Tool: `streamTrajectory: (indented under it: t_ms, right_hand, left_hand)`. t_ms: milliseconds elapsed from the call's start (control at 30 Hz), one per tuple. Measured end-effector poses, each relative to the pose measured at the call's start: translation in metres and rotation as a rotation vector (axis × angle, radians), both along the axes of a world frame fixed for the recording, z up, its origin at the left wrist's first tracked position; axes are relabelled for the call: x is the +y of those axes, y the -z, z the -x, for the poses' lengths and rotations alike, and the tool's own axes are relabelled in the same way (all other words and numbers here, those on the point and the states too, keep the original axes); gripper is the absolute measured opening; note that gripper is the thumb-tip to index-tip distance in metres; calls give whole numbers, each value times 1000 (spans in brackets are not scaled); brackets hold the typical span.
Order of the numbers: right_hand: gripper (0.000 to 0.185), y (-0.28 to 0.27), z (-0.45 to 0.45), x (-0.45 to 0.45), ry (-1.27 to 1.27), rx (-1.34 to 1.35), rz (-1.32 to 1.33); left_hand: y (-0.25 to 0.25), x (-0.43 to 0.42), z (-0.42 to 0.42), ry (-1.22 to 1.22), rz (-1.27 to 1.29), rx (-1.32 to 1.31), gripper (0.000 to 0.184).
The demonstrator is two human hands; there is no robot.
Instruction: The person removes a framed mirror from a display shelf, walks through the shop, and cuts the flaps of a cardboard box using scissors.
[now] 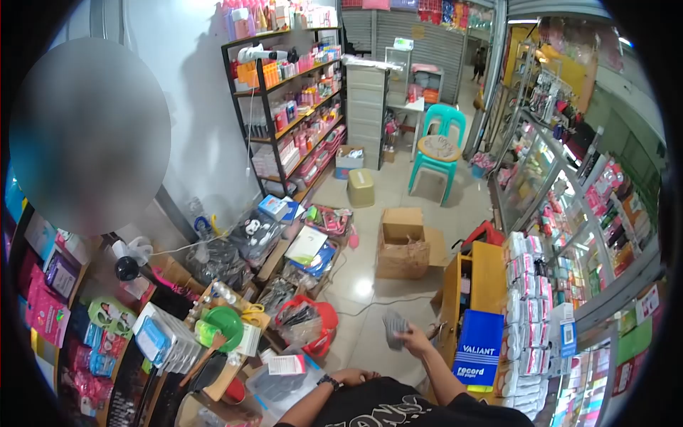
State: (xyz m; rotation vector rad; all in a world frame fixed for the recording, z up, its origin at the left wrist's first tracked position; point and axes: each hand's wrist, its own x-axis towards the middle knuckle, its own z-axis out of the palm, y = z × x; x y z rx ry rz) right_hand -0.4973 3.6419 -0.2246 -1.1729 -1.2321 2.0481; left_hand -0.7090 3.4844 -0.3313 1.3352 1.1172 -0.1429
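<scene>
My right hand [414, 337] is closed on a grey, ribbed flat thing [395, 330], held out over the floor tiles. It is blurred, and I cannot tell its kind. My left hand [358, 376] rests against the front of my black shirt [384, 407], fingers curled in, with nothing visible in them. A dark band circles the left wrist. To the right of my right hand stands a wooden cabinet [484, 274] with a blue VALIANT record book [478, 349] on it. Left of my left hand, a white and red box [287, 365] lies on clear plastic.
An open cardboard box [403, 245] sits on the floor ahead, with a green chair [436, 153] beyond it. A red basin [307, 324] and bagged goods crowd the left. Stocked shelves [284, 114] line the wall; white packs [525, 313] are stacked at right. A cable crosses the floor.
</scene>
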Motion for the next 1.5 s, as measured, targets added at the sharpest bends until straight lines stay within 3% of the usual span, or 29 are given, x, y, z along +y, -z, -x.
streamTrajectory:
  t_ms: [33,100,167,200,333,500,833,867,1000,1067,1200,1267,1367,1433,1500]
  right_hand:
    - [37,29,-21,-9,6,-94,57]
    - [42,70,-64,-24,-41,-128,-47]
    - [38,73,-93,-53,-161,-464,256]
    - [38,76,-99,-67,-228,-571,333]
    - [37,79,-89,-101,-323,-670,271]
    - [37,74,-73,-100,-351,-715,174]
    - [36,42,-46,-69,-423,-810,-47]
    - [36,39,-41,-60,-468,-822,-96]
    - [36,25,-21,-45,-570,-854,-247]
    - [35,18,-10,-37,-616,-852,-322]
    - [35,7,21,-28,-760,-821,-461]
    - [35,2,38,-28,-825,-795,-527]
    - [35,-8,61,-35,-910,-754,-614]
    - [34,-15,76,-42,-967,-724,-665]
    - [34,-20,91,-52,-1023,-684,-714]
  left_hand:
    - [-5,3,-5,71,-34,8,34]
    - [-28,21,-13,15,-7,-279,31]
    - [-46,22,-23,-45,67,-567,32]
    - [-48,25,-26,-18,74,-567,32]
    - [-58,33,-31,-63,208,-770,46]
    - [-62,26,-62,-37,-105,-546,60]
    - [-75,24,-69,48,-179,-441,58]
    - [-78,15,-76,-100,-207,-438,58]
    - [-91,3,-66,165,-537,5,74]
    - [-84,5,-73,49,-554,-28,79]
    - [-40,23,-93,-252,-449,-162,72]
    - [-40,37,-101,-51,-331,-68,51]
    - [-49,39,-102,110,-220,26,54]
    - [-58,21,-81,-79,-377,-39,41]
    - [-64,-1,-65,-264,-531,-99,52]
